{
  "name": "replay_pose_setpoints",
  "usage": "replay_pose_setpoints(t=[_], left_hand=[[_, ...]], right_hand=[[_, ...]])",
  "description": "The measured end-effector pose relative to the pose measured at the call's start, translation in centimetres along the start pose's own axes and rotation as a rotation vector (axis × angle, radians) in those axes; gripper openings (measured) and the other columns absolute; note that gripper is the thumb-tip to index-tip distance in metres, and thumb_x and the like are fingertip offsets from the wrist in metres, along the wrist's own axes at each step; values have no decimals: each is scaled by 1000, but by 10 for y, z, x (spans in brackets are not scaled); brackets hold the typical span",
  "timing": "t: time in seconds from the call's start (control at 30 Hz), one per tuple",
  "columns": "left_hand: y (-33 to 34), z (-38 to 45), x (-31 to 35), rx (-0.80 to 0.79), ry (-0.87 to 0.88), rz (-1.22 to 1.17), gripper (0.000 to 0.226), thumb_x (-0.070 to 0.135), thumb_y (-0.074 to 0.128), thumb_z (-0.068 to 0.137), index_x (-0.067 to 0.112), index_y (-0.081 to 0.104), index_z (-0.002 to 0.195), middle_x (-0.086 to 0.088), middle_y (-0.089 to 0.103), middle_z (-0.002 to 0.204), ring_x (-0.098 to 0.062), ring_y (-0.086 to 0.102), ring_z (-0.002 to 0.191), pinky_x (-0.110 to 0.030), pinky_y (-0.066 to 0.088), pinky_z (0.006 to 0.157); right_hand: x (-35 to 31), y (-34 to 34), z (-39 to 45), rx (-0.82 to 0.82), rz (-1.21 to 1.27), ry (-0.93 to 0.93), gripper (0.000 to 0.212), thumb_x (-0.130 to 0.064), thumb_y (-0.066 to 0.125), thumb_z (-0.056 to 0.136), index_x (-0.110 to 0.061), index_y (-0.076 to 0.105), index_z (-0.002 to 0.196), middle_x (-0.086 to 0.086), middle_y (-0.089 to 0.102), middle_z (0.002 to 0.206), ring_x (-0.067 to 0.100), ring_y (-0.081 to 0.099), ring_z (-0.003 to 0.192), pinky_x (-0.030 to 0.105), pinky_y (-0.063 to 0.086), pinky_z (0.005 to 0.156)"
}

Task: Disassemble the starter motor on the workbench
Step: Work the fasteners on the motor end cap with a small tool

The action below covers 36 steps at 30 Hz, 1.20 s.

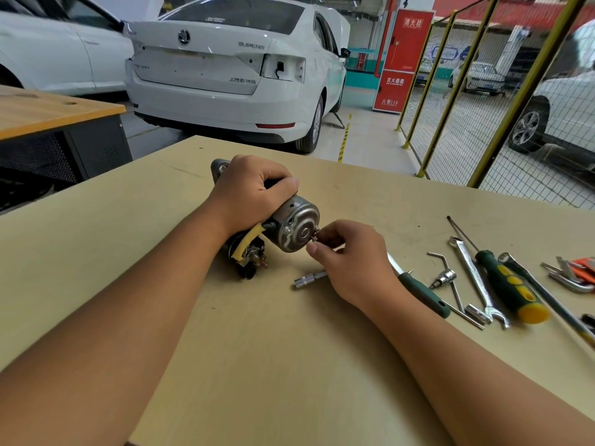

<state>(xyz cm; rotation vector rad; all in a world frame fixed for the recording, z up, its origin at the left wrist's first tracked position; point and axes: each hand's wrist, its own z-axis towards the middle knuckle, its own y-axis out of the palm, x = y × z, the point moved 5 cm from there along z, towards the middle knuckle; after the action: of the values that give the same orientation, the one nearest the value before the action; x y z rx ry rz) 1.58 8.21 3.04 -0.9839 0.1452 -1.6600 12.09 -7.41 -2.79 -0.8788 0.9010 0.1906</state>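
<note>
Head view shows you early on: your left hand [251, 191] grips the still-assembled starter motor [289, 225] while, just beside it, your right hand [349, 255] pinches an end-cap through-bolt [315, 234], apparently partly out.

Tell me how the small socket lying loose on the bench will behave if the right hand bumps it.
The socket looks like a short, round metal cylinder lying on its side, so it probably rolls easily. The workbench is smooth and flat, so little would stop it. It seems rigid, unlikely to be damaged.
</note>
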Motion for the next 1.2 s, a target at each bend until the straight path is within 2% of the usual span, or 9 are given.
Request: replay_pose_setpoints(t=[0.1,0.23,0.47,0.57,0.63,0.87,1.07,1.13,1.2], left_hand=[[0,0,0,-6,-2,4,26,30,61,93,18,82,83,6,76,74,-13,71,74,-44,60,72],[0,0,0,-11,-6,5,26,30,60,92,18,82,84,6,76,75,-13,72,76,-44,60,73],[0,0,1,-4,1,15,27,28,61,92,14,82,85,2,76,75,-16,71,75,-45,60,72],[0,0,1,-6,-1,5,27,28,61,92,14,82,84,2,76,75,-17,72,76,-46,59,72],[0,0,1,-8,-2,3,28,29,60,92,14,82,83,1,76,74,-18,71,75,-46,59,72],[-1,0,1,-8,-3,4,28,31,60,92,14,82,85,2,76,75,-17,71,75,-46,59,73],[0,0,1,-5,-2,9,28,30,60,92,15,82,84,2,76,76,-18,72,76,-46,59,73],[0,0,0,-6,-5,8,28,31,60,92,16,82,84,3,76,76,-17,72,77,-45,59,74],[0,0,0,-7,-7,2,28,31,60,92,16,82,84,3,76,76,-17,72,77,-46,59,74]], right_hand=[[-1,-1,1,-36,-2,-7,6,-33,71,92,-28,69,90,-13,68,86,-1,61,83,17,43,68],[-1,3,1,-183,-77,-18,25,-33,53,103,-20,72,93,-9,71,85,5,62,80,25,43,67],[-2,-3,0,-4,-32,-25,7,-33,70,93,-28,68,88,-16,66,82,-4,59,80,11,39,64],[-3,2,0,-166,-98,-9,26,-36,56,101,-21,70,85,-8,69,79,6,63,76,28,50,69],[-5,4,-1,-163,-127,-3,28,-34,54,103,-18,70,86,-3,69,81,14,63,78,36,53,75],[-6,-3,-4,-3,-70,-23,12,-31,71,92,-21,74,99,-11,69,90,4,61,86,19,46,72],[-5,3,-1,-147,-98,-9,26,-34,53,103,-19,71,92,-4,70,85,13,64,81,39,55,78],[-4,3,-1,-98,-130,-24,21,-32,57,102,-18,71,95,-4,70,87,12,62,83,36,53,78],[-4,1,-2,-27,-115,-47,11,-30,66,97,-20,71,96,-10,67,87,5,60,83,23,47,72]])
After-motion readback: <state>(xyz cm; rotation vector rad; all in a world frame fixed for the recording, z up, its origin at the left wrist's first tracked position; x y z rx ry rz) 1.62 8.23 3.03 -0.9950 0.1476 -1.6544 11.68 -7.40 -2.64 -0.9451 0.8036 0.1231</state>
